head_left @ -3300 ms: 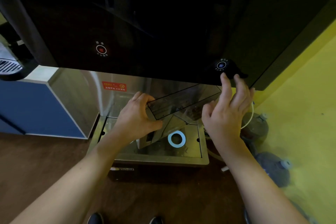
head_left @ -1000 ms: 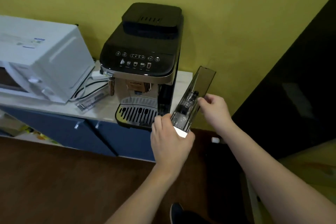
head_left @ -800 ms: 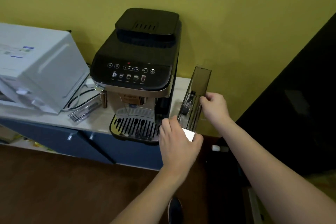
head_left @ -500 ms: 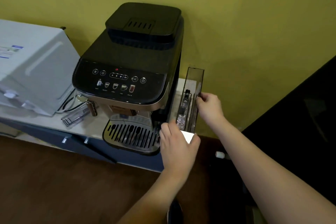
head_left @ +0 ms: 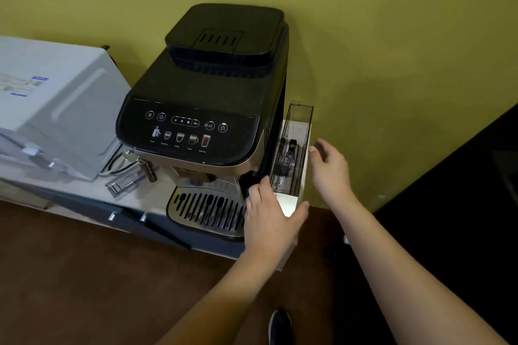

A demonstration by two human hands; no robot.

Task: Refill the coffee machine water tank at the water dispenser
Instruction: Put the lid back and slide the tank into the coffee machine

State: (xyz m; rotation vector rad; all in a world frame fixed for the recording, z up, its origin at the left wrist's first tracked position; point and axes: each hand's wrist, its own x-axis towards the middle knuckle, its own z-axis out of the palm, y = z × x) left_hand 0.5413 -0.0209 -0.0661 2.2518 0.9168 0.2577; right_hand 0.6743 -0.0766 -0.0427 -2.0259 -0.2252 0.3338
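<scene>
The black coffee machine (head_left: 196,98) stands on a white counter against the yellow wall. The clear smoky water tank (head_left: 297,131) is upright along the machine's right side, resting at the counter's right end. My left hand (head_left: 270,221) wraps the tank's white front end, fingers on its left side and thumb on its right. My right hand (head_left: 330,168) hovers just right of the tank with fingers spread, not touching it. The tank's lower front is hidden behind my left hand.
A white boxy appliance (head_left: 56,109) sits left of the machine, with cables and a clear plastic part (head_left: 123,183) between them. The slotted drip tray (head_left: 204,210) juts over the counter edge. The black water dispenser (head_left: 462,204) fills the right side. Below is brown floor.
I turned from the dispenser to the coffee machine carrying the tank. The tank went from tilted to upright beside the machine, and my right hand has let go of it.
</scene>
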